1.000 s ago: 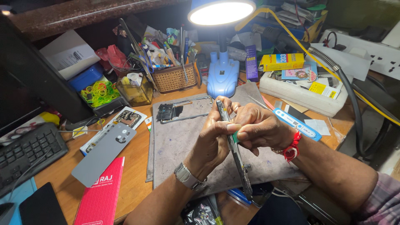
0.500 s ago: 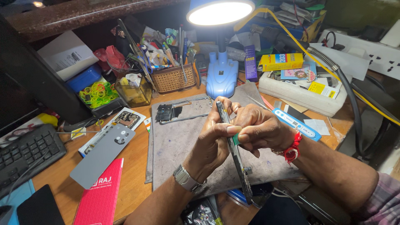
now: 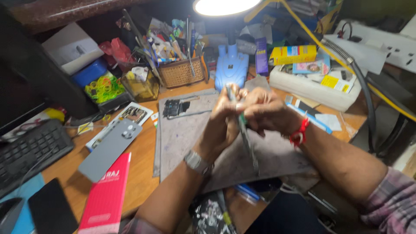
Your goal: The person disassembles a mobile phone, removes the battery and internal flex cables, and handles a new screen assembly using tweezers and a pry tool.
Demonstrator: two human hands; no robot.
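Over the middle of the grey work mat (image 3: 186,134), under the lamp (image 3: 225,6), I hold a phone (image 3: 243,132) edge-on in both hands. My left hand (image 3: 223,123) wraps its near side with fingers closed around the frame, and my right hand (image 3: 266,112) clamps the far side, thumb and fingers pinched shut on the upper part. Holding it on edge, I judge, puts the thin seam under the light where I can see it. The picture is blurred, so I cannot tell whether a small tool sits between my fingers.

The phone's long axis runs from about eleven o'clock, at its top end near the blue lamp base (image 3: 231,67), down toward five o'clock, where its lower end hangs just above the mat. Nothing else touches it.

At nine o'clock from my hands a grey back cover (image 3: 110,149) lies flat, camera holes up, with a red box (image 3: 106,195) nearer me. A small circuit board (image 3: 173,108) rests at ten o'clock on the mat, and a wicker basket (image 3: 180,71) of tools stands beyond it.
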